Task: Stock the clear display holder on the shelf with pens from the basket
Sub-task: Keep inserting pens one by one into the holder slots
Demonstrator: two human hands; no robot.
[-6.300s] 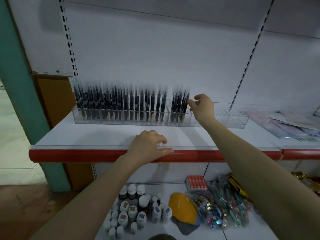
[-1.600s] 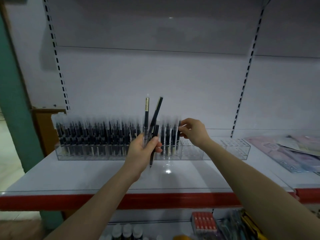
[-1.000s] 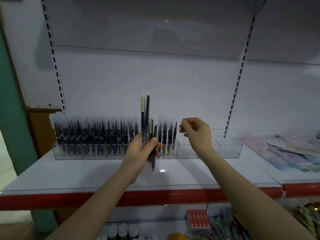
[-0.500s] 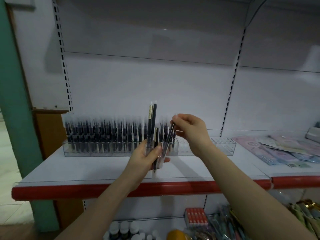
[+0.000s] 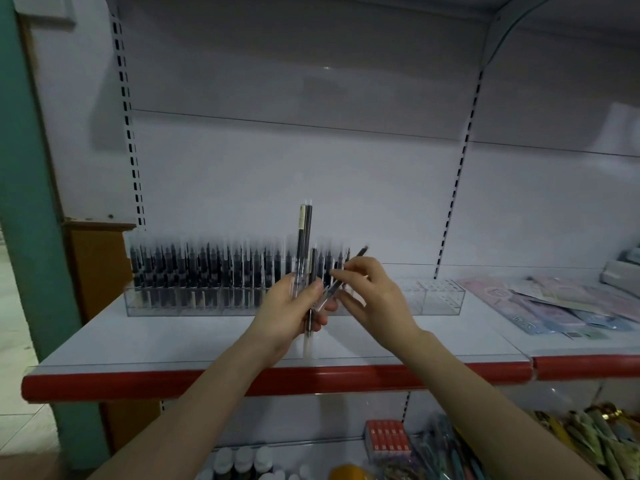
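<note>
A long clear display holder (image 5: 440, 299) stands at the back of the white shelf (image 5: 173, 337). Black pens (image 5: 207, 271) fill its left and middle slots; the right end holds none. My left hand (image 5: 287, 310) grips a small upright bunch of black pens (image 5: 304, 237) in front of the holder. My right hand (image 5: 370, 292) pinches a single black pen (image 5: 346, 271), tilted up to the right, its lower end still beside the bunch. The basket is out of view.
Flat packets of stationery (image 5: 554, 306) lie on the shelf to the right. The shelf has a red front edge (image 5: 138, 384). Below it sit small bottles (image 5: 242, 460), a red box (image 5: 388, 438) and bundles of coloured pens (image 5: 571, 434). A green pillar (image 5: 31, 202) stands at left.
My right hand came back from the holder to the bunch, took one pen and is drawing it out, tilted to the right. The left hand keeps holding the bunch upright.
</note>
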